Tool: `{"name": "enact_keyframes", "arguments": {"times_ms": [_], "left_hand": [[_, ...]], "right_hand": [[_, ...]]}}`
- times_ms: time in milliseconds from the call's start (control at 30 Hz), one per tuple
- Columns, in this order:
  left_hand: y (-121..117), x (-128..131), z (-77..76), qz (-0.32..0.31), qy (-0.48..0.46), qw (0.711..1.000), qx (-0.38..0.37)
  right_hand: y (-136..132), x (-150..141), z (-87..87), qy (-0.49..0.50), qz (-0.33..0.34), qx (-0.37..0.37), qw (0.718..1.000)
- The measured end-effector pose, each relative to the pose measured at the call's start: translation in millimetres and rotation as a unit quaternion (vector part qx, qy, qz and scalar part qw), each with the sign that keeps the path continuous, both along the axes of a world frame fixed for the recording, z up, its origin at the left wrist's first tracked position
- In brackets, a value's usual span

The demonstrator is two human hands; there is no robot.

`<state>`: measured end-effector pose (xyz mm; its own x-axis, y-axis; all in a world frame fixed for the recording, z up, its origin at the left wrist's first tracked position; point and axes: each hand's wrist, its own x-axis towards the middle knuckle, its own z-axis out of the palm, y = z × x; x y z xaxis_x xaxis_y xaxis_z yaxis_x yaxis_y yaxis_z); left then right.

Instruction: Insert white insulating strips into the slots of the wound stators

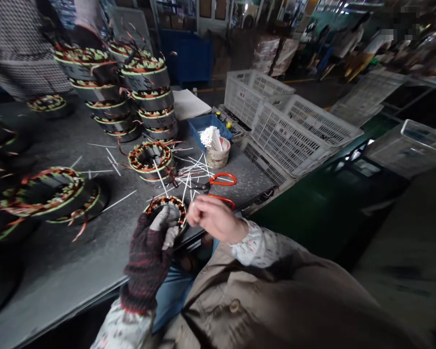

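Observation:
At the table's front edge lies a motor stator (182, 209), a ring with copper windings and green insulation. My left hand (150, 252), in a dark knitted glove with pale wrapped fingertips, grips its near side with the thumb inside the ring. My bare right hand (214, 218) is just right of the ring, slightly blurred. Its fingers are curled together, and what they pinch, if anything, is hidden. Orange-handled scissors (223, 179) lie right behind that hand. Beyond them are scattered thin white sticks (199, 167) and another stator (150, 167) with a white stick leaning in it.
Stacked stators (154, 102) stand at the back, more (54, 196) at the left. A tub of white sticks (218, 154) sits by a blue tray (199, 125). White plastic crates (290, 135) are beyond the table's right edge. A person in a patterned garment (18, 53) stands across the table.

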<state>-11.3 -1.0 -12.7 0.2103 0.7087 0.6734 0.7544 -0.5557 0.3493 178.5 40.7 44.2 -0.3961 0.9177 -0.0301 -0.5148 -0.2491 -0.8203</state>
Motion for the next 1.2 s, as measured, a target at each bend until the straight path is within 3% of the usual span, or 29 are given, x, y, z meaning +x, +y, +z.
{"name": "enact_keyframes", "arguments": {"times_ms": [133, 200, 267, 333, 400, 467, 533, 567, 767, 833, 867, 967, 1033, 1200], "left_hand": [[0, -14, -15.5, 0.002, 0.024, 1.000, 0.016], [1, -20, -13.9, 0.003, 0.025, 1.000, 0.018], [3, -22, -5.0, -0.024, 0.031, 0.999, 0.021], [4, -18, 7.8, -0.050, 0.043, 0.998, 0.002], [4, -10, 19.9, -0.041, 0.082, 0.996, -0.025], [4, 0, 28.2, 0.006, 0.150, 0.988, -0.037], [4, 8, 32.1, 0.049, 0.227, 0.972, -0.035], [4, 11, 32.7, 0.062, 0.254, 0.964, -0.039], [1, 6, 31.5, 0.067, 0.290, 0.950, -0.097], [-1, -2, 31.5, 0.047, 0.295, 0.947, -0.114], [-2, -6, 31.4, 0.038, 0.295, 0.947, -0.118], [-3, -18, 29.6, 0.005, 0.294, 0.949, -0.117], [-3, -24, 27.6, -0.011, 0.295, 0.949, -0.113], [-1, -29, 22.9, -0.022, 0.288, 0.953, -0.095]], "right_hand": [[23, -51, -4.0, 0.004, -0.024, -0.044, 0.999], [24, -56, -10.1, -0.050, -0.023, 0.040, 0.998], [21, -39, -15.4, -0.163, -0.021, 0.211, 0.964], [21, -6, -18.3, -0.329, -0.021, 0.368, 0.869], [26, 33, -18.3, -0.511, -0.023, 0.431, 0.743], [35, 67, -15.8, -0.672, -0.015, 0.401, 0.622], [46, 89, -13.0, -0.775, 0.036, 0.344, 0.529], [51, 96, -12.0, -0.799, 0.070, 0.329, 0.499], [70, 92, -10.8, -0.848, 0.116, 0.332, 0.396], [68, 89, -11.4, -0.850, 0.123, 0.330, 0.391], [65, 87, -12.3, -0.842, 0.118, 0.340, 0.402], [53, 77, -17.4, -0.776, 0.074, 0.417, 0.466], [46, 63, -22.1, -0.737, 0.046, 0.463, 0.491], [43, 25, -30.1, -0.754, 0.047, 0.451, 0.475]]}}
